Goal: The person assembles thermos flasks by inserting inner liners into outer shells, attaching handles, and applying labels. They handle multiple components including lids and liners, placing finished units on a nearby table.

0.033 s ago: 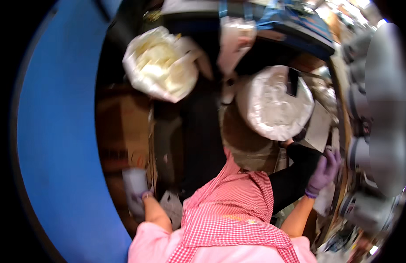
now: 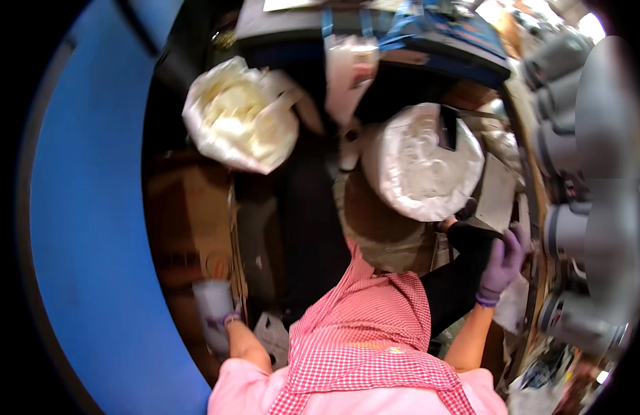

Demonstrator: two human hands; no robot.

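Observation:
My left hand (image 2: 221,321), in a purple glove, is at the lower left with its fingers around a pale grey cylinder (image 2: 213,299). The cylinder is slightly blurred, and the fingers are partly hidden behind it. At the lower right, my right hand (image 2: 501,268) wears a purple glove too. Its fingers are raised and apart, with nothing in them. It is beside my bent knee, short of a row of grey cylindrical housings (image 2: 567,232) with dark bands.
A cardboard box (image 2: 195,207) stands left, by a blue panel (image 2: 85,207). Ahead are a white bag (image 2: 240,121) of pale pieces and a bag-lined drum (image 2: 430,166) with a dark flat item (image 2: 447,128) on it. A workbench (image 2: 278,28) crosses the back.
The whole view has shifted slightly and become less blurred. Both hands keep nearly the same pose, the left still around the grey cylinder.

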